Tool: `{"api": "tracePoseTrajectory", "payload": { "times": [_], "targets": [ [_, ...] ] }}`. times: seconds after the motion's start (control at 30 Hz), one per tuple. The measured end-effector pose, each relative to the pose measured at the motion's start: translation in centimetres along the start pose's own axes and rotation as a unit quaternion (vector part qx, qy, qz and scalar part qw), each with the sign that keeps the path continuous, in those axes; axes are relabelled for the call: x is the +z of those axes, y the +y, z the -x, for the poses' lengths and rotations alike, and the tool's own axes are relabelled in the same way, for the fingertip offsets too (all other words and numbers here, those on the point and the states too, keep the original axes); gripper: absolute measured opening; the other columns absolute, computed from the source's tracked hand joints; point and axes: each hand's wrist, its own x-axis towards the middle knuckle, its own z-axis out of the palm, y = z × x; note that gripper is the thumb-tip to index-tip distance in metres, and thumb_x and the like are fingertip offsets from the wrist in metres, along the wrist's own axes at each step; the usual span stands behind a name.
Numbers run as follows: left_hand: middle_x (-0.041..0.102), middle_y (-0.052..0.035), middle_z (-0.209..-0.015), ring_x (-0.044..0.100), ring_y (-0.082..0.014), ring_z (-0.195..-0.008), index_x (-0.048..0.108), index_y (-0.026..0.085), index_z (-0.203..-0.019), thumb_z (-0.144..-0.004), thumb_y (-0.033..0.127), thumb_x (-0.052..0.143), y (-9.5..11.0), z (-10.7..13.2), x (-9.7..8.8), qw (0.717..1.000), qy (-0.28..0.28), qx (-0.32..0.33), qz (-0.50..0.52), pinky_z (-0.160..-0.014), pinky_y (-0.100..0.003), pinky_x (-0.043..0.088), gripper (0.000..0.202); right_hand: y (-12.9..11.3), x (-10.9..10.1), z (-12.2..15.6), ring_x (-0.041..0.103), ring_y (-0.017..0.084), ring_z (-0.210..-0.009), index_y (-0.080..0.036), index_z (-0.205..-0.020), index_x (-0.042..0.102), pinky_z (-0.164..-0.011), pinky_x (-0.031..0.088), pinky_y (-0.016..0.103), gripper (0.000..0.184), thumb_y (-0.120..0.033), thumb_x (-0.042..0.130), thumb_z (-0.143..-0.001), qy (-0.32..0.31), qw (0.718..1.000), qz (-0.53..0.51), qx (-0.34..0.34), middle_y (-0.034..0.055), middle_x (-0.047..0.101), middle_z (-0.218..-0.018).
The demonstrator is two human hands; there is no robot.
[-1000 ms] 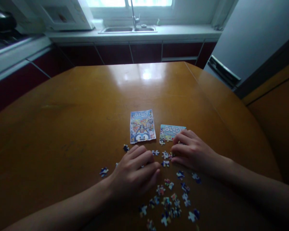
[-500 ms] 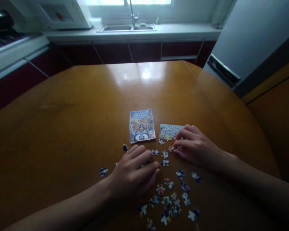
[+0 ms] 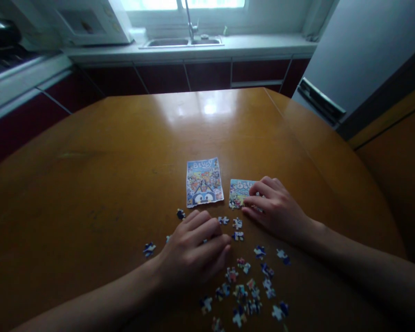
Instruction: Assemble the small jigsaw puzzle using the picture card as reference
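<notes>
A broad wooden table (image 3: pixel 124 152) with rounded edges and a glossy orange-brown varnish fills most of the view, mirroring the window light at its far end. Behind it runs a pale worktop over dark red cupboard doors, with a steel sink (image 3: pixel 181 42) and a white microwave (image 3: pixel 90 20); a grey fridge (image 3: pixel 359 50) stands at the right.

Since half a second ago the right hand (image 3: pixel 278 210) has slid up and left onto the assembled puzzle section (image 3: pixel 238 191), while the left hand (image 3: pixel 193 251) has stayed put.

The left hand lies palm down, its fingers close together and lightly bent, gripping nothing that shows. The right hand's fingers rest narrowly bunched on the section (whether they pinch a piece I cannot tell). Just left of the section lies a printed picture card (image 3: pixel 204 182), a flat rectangle with a ragged lower edge. Small knobbed cardboard loose pieces (image 3: pixel 249 290), blue, white and multicoloured, are scattered between and below the hands.
</notes>
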Motion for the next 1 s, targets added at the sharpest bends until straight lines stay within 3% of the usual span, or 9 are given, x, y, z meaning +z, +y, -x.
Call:
{"api": "tracePoseTrajectory", "payload": {
  "times": [0.23, 1.0],
  "targets": [
    [0.056, -0.0031, -0.071, 0.041, -0.0155, -0.068, 0.065, 0.015, -0.085, -0.084, 0.008, 0.063, -0.01, 0.11, 0.13, 1.000, -0.001, -0.002, 0.000, -0.062, -0.031, 0.037, 0.007, 0.09, -0.02, 0.13, 0.051, 0.023, -0.091, -0.024, -0.100, 0.075, -0.082, 0.041, 0.037, 0.015, -0.030, 0.064, -0.093, 0.006, 0.999, -0.025, -0.034, 0.0067, 0.066, -0.096],
    [0.055, -0.0022, -0.071, 0.042, -0.0154, -0.067, 0.065, 0.017, -0.088, -0.086, 0.010, 0.060, -0.01, 0.11, 0.06, 1.000, -0.005, -0.004, -0.004, -0.062, -0.031, 0.037, 0.008, -0.28, -0.02, 0.24, 0.051, 0.023, -0.093, -0.022, -0.098, 0.074, -0.084, 0.041, 0.039, 0.017, -0.027, 0.059, -0.095, -0.018, 0.999, -0.016, -0.026, 0.0076, 0.066, -0.096]
  ]
}}
